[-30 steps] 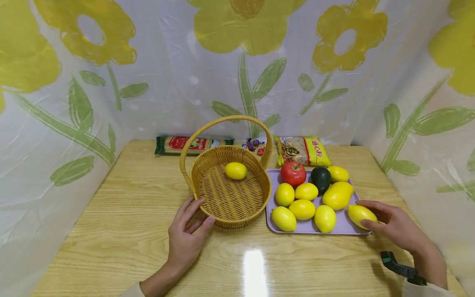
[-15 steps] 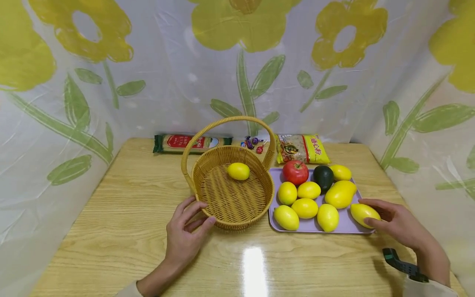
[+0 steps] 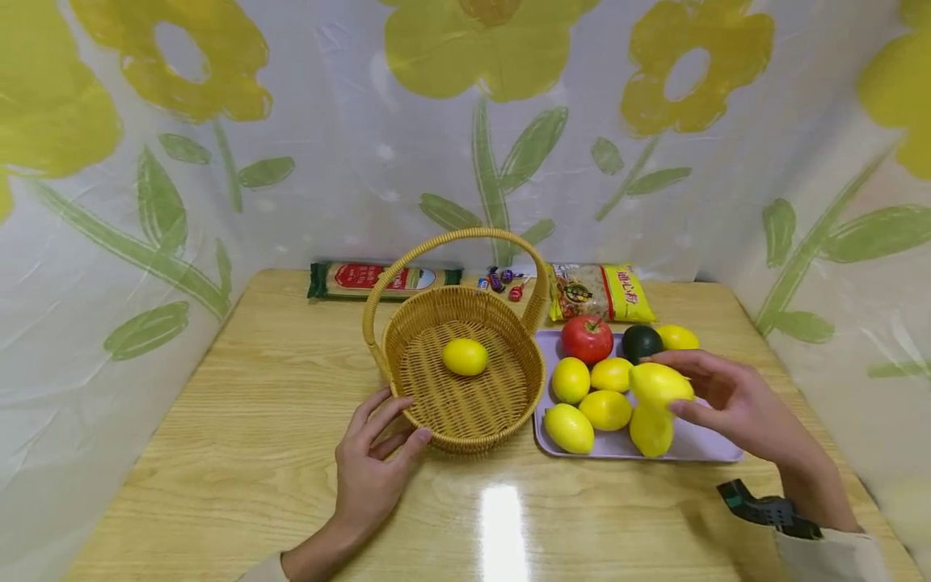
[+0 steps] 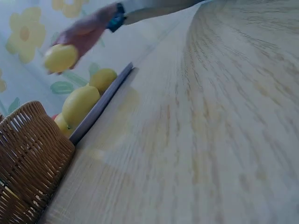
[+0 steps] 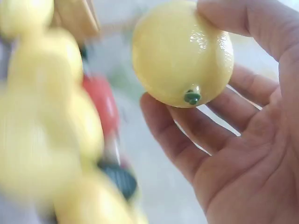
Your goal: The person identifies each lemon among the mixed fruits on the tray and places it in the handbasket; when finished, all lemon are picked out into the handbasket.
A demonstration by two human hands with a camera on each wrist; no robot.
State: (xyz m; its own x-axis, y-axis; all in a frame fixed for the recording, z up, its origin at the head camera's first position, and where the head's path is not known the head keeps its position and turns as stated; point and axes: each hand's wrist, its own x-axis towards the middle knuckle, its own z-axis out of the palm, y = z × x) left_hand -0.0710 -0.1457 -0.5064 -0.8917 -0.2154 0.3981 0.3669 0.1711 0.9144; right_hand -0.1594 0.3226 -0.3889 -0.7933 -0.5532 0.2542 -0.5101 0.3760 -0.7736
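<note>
In the head view, the wicker basket [image 3: 471, 444] stands upright on the table [image 3: 276, 453], a single yellow fruit [image 3: 465, 357] lying inside it. The left hand [image 3: 374, 461] rests at the basket's near left rim, fingers and thumb spread along the weave rather than tightly wrapped. To the right of the basket, the right hand [image 3: 749, 408] holds a lemon [image 3: 660, 385] over the purple tray [image 3: 709, 443], where a tomato [image 3: 586, 339], a dark green fruit [image 3: 641, 343] and more yellow fruit lie. A long green-ended packet [image 3: 385, 280] lies behind the basket, a yellow bag [image 3: 602, 293] behind it and to its right.

In the left wrist view, the left hand itself is out of sight. Beyond the basket, the lemon is well above the tray, touching nothing but the right hand.

In the right wrist view, the lemon sits between thumb and fingers, its green stem nub exposed; the surrounding fruit is blurred, as is a tan shape that may be the basket. The glossy skin suggests a firm, fairly light, slightly slippery thing. A hold across its broad middle should serve better than the tapering ends. The basket looks light and springy, best steadied by its rim or handle.
</note>
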